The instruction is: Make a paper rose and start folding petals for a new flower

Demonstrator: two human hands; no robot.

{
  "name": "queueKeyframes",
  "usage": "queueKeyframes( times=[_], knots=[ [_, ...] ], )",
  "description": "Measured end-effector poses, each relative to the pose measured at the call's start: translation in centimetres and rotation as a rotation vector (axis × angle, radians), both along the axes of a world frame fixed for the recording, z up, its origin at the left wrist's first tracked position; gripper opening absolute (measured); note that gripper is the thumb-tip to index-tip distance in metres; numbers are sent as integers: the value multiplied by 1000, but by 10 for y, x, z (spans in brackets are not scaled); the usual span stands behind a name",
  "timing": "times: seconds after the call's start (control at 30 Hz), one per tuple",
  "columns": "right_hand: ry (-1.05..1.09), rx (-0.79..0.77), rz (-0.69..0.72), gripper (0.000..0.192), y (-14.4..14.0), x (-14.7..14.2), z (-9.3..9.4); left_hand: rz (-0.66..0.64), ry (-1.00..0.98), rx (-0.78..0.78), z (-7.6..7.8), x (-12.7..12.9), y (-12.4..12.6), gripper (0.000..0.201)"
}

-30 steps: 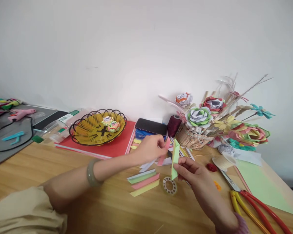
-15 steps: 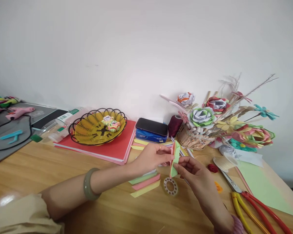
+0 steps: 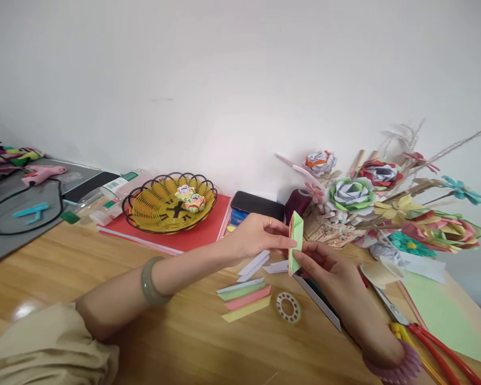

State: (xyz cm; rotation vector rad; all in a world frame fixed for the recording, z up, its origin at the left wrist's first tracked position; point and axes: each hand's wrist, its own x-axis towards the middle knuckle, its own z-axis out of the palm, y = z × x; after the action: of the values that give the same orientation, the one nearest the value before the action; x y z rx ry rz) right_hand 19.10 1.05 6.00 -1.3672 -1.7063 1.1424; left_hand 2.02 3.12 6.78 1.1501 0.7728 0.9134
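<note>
Between my two hands is a folded paper piece [image 3: 296,235], light green on the face toward me with red or pink layers along its left edge. My left hand [image 3: 260,235] pinches it from the left, thumb and fingers closed on it. From the right, my right hand [image 3: 324,264] grips its lower part between thumb and fingers. Below lie folded paper strips [image 3: 246,302] in white, green, pink and yellow. A roll of tape [image 3: 288,308] rests flat near them. White folded strips [image 3: 254,266] lie just under my left hand.
A yellow woven basket [image 3: 156,214] with paper flowers sits on red paper [image 3: 112,227]. A phone [image 3: 256,203] lies on a blue pack. Paper flowers [image 3: 350,193] fill the back right, near a thread spool [image 3: 382,271] and red-handled scissors [image 3: 433,337]. A pink glue gun [image 3: 44,174] lies far left.
Both hands and the paper piece have risen slightly, and the piece has turned to show more of its green face. The camera view has shifted left.
</note>
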Motion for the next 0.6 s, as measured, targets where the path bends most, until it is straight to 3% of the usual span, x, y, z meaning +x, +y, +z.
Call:
queueKeyframes(
  times=[0.13,0.27,0.4,0.6],
  knots=[
    [-39,21,61,28,7,-6,9,46,-1,17,2,-9,5,19],
    [-3,59,21,29,14,-17,13,33,-178,-120,-1,-15,11,32],
    [36,76,26,29,18,-27,8,16,-269,-205,-10,-19,15,33],
    [31,76,9,30,22,-30,-3,62,-313,-158,-21,-15,14,26]
  ],
)
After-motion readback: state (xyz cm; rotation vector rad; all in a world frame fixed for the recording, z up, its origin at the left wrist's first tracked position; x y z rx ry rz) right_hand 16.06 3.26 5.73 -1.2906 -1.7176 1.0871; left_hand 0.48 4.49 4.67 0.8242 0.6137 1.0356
